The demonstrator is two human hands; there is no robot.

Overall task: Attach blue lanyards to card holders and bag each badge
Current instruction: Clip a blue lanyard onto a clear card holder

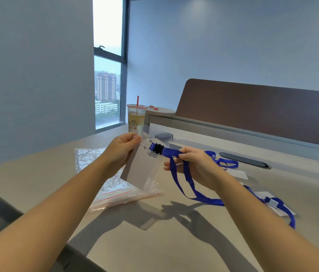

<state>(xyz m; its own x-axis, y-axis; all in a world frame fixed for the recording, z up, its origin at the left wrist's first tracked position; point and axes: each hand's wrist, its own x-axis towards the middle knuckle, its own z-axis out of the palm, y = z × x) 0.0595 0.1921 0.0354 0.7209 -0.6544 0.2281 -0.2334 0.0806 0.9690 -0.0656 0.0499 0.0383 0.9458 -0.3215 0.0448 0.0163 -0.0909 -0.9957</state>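
Two hands are meeting above the desk (174, 242) in the head view, and everything is turning on the short gap between them. Taking the card holder (142, 169) as the landmark: the left hand (122, 151) is pinching its upper left corner between thumb and curled fingers, so the holder is hanging tilted, its long axis running down and to the right from that grip. Just right of the holder's top edge, the black clip (158, 148) on the end of the blue lanyard (190, 185) is sitting at or against the holder's slot; whether it is already hooked through is too fine to tell. The right hand (195, 167) is gripping the strap right of the clip, fingers curled round it, so the strap is running nearly level from that grip leftward to the holder, while its loop is sagging below and trailing off to the right across the desk. Below and left of the holder, zip bags (113, 191) are lying flat, nearer the left hand. Far right of the holder, another blue strap with a card is resting on the desk. Behind the holder, a drink cup (135, 118) is standing. Judging by this, bagging is probably coming next, with the bags a short drop away.
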